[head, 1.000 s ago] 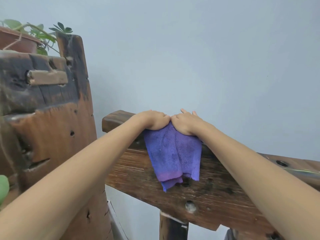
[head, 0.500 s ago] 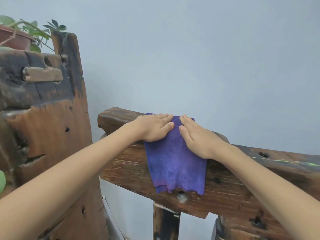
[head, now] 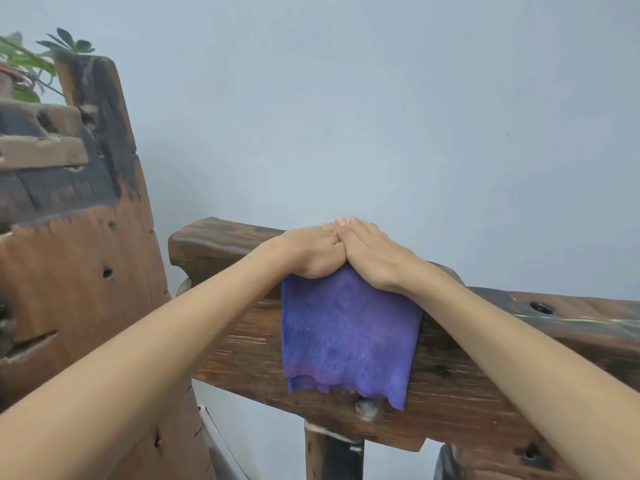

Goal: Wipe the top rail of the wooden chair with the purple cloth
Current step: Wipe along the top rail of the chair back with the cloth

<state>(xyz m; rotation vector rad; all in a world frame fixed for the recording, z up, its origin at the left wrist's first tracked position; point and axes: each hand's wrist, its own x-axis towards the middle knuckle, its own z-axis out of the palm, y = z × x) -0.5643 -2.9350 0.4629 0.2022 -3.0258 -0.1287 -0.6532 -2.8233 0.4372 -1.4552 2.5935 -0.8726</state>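
A purple cloth [head: 348,336] hangs folded over the top rail [head: 221,242] of a dark, worn wooden chair, with most of it draped down the near face. My left hand [head: 310,252] and my right hand [head: 375,259] lie side by side on the rail's top edge, pressing the cloth's upper part down. The fingers of both hands curl over the far side of the rail, where they are partly hidden. The two hands touch each other.
A tall, weathered wooden piece [head: 79,244] stands close on the left, with a potted plant [head: 31,67] behind its top. A plain grey wall [head: 381,116] runs right behind the rail. A chair post [head: 332,452] drops below the rail.
My hands have slid forward over the cloth from lying flat and apart to pressed together at the rail's top edge. More of the cloth's front shows.
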